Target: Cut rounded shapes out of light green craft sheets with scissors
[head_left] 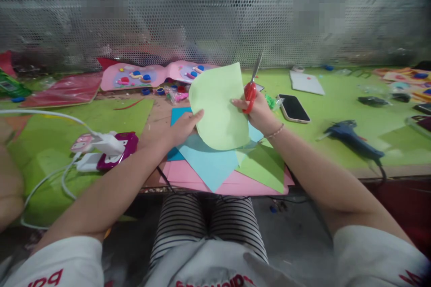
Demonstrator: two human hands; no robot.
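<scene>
My left hand pinches the left edge of a pale green paper sheet with a rounded outline, held up over the table. My right hand grips red-handled scissors, their blades pointing up and away at the sheet's right edge. Under both hands lies a stack of coloured paper: blue sheets, a green sheet and pink sheets at the table's front edge.
A phone lies right of my right hand, a blue glue gun further right. A white charger on a pink power strip with cables sits left. Pink craft boards and a perforated metal screen stand behind.
</scene>
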